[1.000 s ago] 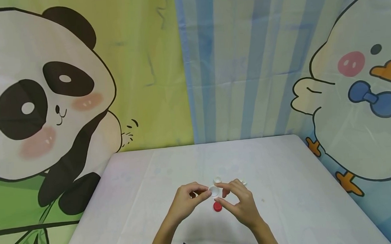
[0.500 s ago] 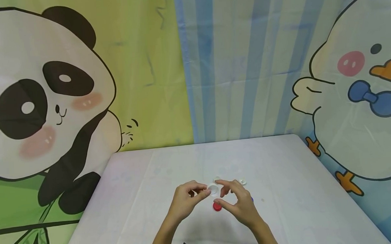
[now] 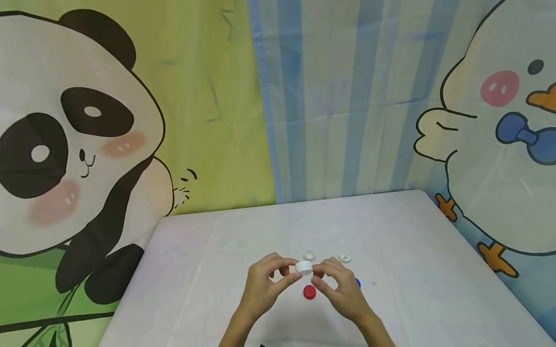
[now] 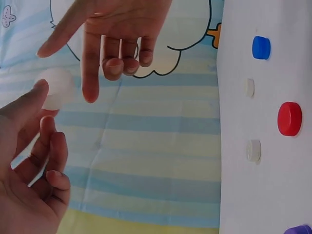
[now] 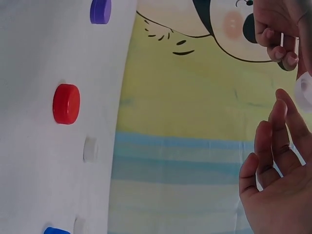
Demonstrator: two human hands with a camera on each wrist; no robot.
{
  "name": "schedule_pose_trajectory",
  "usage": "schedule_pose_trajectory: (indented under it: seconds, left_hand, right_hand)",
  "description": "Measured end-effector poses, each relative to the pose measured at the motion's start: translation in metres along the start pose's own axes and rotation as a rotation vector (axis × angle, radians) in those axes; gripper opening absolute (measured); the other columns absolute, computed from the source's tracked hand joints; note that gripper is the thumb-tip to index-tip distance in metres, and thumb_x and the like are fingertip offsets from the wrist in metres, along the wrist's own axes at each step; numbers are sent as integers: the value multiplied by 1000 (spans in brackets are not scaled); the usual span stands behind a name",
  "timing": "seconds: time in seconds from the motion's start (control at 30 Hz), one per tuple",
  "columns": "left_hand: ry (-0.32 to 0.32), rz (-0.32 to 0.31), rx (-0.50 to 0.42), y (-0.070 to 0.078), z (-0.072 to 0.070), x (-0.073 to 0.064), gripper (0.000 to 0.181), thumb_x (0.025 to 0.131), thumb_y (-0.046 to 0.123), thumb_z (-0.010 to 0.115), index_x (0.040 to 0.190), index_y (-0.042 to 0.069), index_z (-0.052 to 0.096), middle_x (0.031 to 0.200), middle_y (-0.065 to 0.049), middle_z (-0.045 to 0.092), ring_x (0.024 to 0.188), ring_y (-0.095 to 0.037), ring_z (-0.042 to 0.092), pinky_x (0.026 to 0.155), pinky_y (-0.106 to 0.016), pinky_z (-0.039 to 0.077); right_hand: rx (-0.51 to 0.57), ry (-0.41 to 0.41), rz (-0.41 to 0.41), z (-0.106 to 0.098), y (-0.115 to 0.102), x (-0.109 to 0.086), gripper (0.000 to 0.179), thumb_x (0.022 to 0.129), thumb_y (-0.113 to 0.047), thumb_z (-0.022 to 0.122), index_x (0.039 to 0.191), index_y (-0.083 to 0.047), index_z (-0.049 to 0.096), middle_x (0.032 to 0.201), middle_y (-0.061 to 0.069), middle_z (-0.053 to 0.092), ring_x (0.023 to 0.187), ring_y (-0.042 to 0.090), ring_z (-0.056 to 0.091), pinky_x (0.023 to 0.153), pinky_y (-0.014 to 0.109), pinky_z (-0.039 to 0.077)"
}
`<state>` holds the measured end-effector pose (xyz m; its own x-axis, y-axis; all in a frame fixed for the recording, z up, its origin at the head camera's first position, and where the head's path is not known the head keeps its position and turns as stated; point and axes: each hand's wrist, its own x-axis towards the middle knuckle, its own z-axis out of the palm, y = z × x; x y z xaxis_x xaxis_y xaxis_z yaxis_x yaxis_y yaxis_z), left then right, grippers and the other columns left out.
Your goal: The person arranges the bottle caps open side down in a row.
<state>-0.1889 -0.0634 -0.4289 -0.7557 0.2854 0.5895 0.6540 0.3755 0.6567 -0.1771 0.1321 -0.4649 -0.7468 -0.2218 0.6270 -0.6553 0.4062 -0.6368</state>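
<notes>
My left hand pinches a white bottle cap between thumb and fingers, held up above the table. In the left wrist view that cap is blurred, with the left thumb across its edge. My right hand is just to the right of it, fingertips close to the cap's side. From the left wrist, the right hand shows its thumb and index finger spread apart, with nothing between them. Below the hands, a red bottle cap lies on the table.
Behind the hands lie two small whitish caps, one left and one right. A blue cap is partly hidden by the right hand in the head view. A purple cap shows in both wrist views. Printed curtains hang beyond the white table.
The white cap in my left hand has turned from showing its round face to showing its side. My right thumb and index finger have come nearer each other and closer to the cap.
</notes>
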Motion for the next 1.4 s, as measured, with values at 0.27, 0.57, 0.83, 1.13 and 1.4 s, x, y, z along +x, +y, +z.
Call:
schedule_pose_trajectory:
  seconds: [0.27, 0.57, 0.83, 1.13, 1.4]
  left_hand:
    - [14, 215, 17, -7, 2, -2, 23, 75, 23, 72, 98, 18, 69, 73, 9, 54, 69, -4, 50, 57, -10, 38]
    - [-8, 276, 5, -11, 3, -1, 24, 75, 21, 72, 98, 17, 68, 74, 9, 54, 69, -3, 50, 60, -10, 39]
    - [-18, 256, -22, -7, 4, -2, 25, 72, 13, 74, 96, 11, 69, 72, 3, 56, 68, -9, 51, 63, -5, 36]
    - [-29, 275, -32, 18, -6, 3, 26, 69, 3, 74, 94, 6, 68, 72, -2, 57, 66, -14, 52, 62, -6, 37]
    - [-47, 253, -56, 19, -6, 2, 31, 69, 4, 75, 99, 4, 67, 75, 0, 58, 68, -15, 54, 61, -7, 37]
  right_hand:
    - [87, -8, 68, -2, -3, 0, 19, 85, -1, 57, 92, -16, 66, 79, -6, 57, 78, 6, 49, 65, 24, 42]
    - [107, 28, 98, -11, -34, 12, 15, 84, 2, 56, 87, -9, 66, 72, -3, 56, 73, 7, 49, 63, 22, 40]
    - [124, 23, 81, -11, -33, 11, 14, 83, 0, 58, 90, -9, 66, 75, -3, 57, 73, 8, 48, 63, 22, 39]
    - [148, 31, 84, -13, -33, 10, 15, 81, 1, 60, 91, -10, 65, 75, -2, 58, 73, 9, 48, 64, 25, 38]
    - [168, 61, 56, -12, -33, 9, 17, 77, 3, 64, 91, -6, 64, 73, -1, 55, 72, 18, 49, 66, 25, 37]
